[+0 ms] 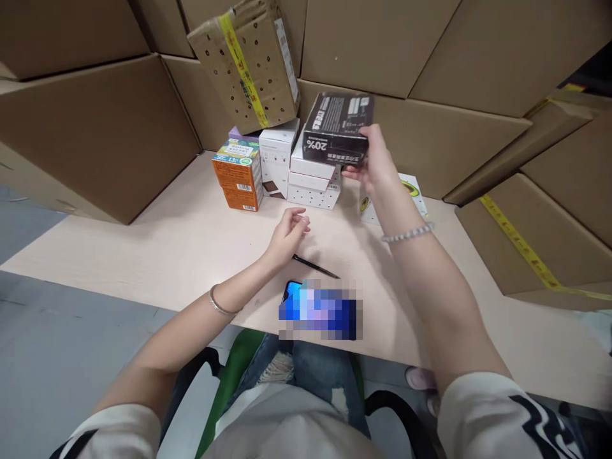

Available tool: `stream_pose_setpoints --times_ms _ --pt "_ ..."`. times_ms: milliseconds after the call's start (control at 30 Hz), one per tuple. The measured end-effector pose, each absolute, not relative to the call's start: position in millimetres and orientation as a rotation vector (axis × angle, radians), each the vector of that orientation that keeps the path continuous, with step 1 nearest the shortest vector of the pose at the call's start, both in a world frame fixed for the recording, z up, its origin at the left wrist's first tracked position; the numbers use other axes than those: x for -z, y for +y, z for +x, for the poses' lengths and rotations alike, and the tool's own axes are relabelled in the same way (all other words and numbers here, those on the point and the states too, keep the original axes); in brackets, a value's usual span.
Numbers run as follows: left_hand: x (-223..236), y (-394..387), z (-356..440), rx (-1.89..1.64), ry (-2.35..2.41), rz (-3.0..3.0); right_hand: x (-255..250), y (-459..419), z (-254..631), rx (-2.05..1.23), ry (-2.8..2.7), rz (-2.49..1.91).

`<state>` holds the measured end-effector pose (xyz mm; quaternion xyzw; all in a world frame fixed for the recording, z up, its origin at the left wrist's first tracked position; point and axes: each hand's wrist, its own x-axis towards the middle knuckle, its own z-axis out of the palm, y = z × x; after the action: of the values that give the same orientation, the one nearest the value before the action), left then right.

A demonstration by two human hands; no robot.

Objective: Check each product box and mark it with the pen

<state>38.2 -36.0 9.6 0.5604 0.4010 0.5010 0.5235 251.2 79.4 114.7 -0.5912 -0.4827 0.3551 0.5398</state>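
My right hand (pixel 377 159) grips a black box (pixel 337 129) marked "20%" by its right end, holding it just above a stack of white boxes (pixel 313 182) at the back of the pale table (pixel 182 248). My left hand (pixel 288 234) rests on the table with fingers loosely curled and holds nothing. A black pen (pixel 316 268) lies right beside it. A phone (pixel 318 309) lies near the table's front edge.
An orange box (pixel 238 175) and a white box (pixel 276 156) stand left of the stack. A white pack with an avocado picture (pixel 412 189) lies behind my right wrist. Large cardboard cartons (pixel 100 127) wall in the table on the left, back and right.
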Motion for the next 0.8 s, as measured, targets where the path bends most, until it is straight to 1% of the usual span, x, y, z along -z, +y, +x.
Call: stream_pose_setpoints --times_ms 167,267,333,500,700,767,800 --pt "-21.7 -30.3 33.5 -1.153 0.745 1.124 -86.9 -18.5 268.7 -0.728 -1.176 -1.308" --pt "-23.5 -32.0 34.0 -1.042 0.605 1.129 -62.4 -74.0 268.9 -0.696 -1.194 -1.397" --pt "-20.0 -35.3 36.6 -0.987 0.568 1.176 -47.1 -97.0 266.9 -0.735 -1.181 -1.361" --pt "-6.0 -39.6 42.6 -1.042 0.662 1.279 -19.2 -108.1 267.2 -0.806 -1.207 -1.326" --pt "-5.5 -31.7 35.1 -1.108 0.689 1.351 3.1 -103.4 277.8 -0.805 -1.414 -1.340" --pt "-4.9 -29.2 31.8 -1.131 0.680 1.425 9.9 -103.6 281.7 -0.722 -1.510 -1.379" --pt "-4.2 -28.6 30.5 -1.144 0.673 1.486 13.2 -103.2 283.3 -0.611 -1.569 -1.432"
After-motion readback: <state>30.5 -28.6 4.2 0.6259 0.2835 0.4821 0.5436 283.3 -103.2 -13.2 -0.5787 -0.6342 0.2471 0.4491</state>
